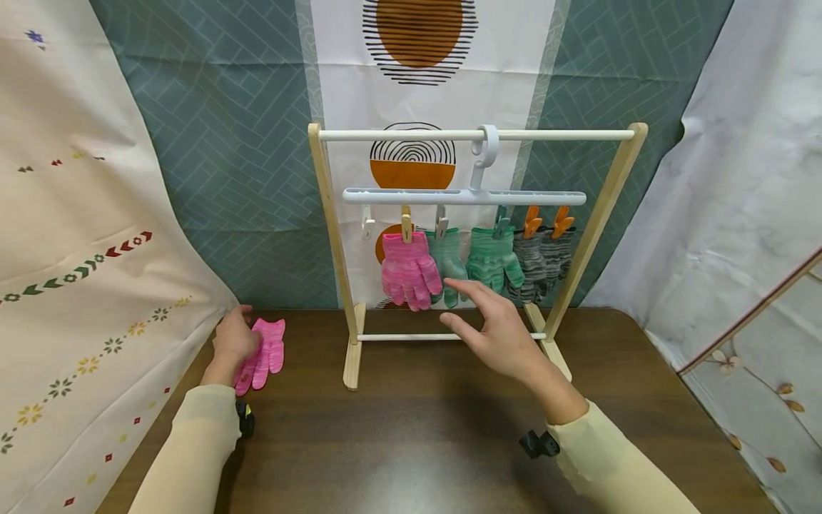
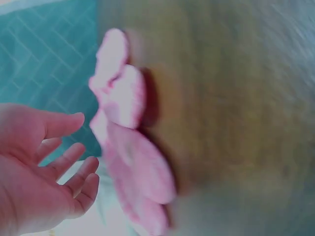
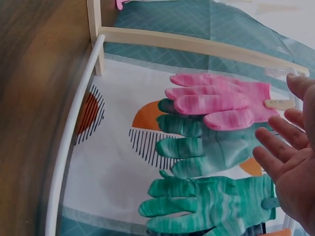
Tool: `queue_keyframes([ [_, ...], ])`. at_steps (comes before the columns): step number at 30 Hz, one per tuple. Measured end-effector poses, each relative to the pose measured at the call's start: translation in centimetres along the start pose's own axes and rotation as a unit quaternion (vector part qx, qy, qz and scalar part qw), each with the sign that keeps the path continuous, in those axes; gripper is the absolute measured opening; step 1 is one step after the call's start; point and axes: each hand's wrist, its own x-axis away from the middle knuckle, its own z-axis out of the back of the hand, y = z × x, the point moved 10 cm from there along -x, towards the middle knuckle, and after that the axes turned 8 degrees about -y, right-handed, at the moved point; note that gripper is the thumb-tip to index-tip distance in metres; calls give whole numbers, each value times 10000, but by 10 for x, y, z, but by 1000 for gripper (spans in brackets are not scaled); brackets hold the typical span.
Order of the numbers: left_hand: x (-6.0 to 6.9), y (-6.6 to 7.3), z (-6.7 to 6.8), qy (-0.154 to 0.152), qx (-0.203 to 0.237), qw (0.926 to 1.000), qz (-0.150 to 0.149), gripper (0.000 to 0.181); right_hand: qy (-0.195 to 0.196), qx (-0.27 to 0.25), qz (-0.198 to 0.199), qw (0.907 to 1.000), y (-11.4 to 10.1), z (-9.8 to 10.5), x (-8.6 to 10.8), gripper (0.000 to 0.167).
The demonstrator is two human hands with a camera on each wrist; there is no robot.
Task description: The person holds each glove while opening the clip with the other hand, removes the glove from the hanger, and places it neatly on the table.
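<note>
A pink glove lies on the table at the far left, with my left hand just over its left side. In the left wrist view, loosely bent fingers show beside the glove, with nothing held. My right hand reaches up before the hanging gloves, thumb and fingers spread and holding nothing. A pink glove hangs there from a yellowish clothespin. Beside it hang a pale green glove, a brighter green glove and dark grey gloves.
A white hanger hooks over the top bar of a wooden rack. One white clip at its left end holds nothing. Orange clothespins grip the grey gloves. Patterned cloth borders the brown table on the left.
</note>
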Motion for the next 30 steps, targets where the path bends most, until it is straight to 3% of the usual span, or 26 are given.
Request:
queue_keyframes([
  [11, 13, 61, 26, 547, 471, 9939, -839, 61, 37, 72, 101, 9999, -8, 7, -15, 58],
  [20, 38, 118, 41, 564, 853, 9849, -1398, 61, 107, -80, 148, 9998, -9, 12, -24, 59],
  [30, 66, 165, 44, 698, 1235, 9723, -1860, 59, 178, -104, 223, 9995, -13, 17, -35, 60],
])
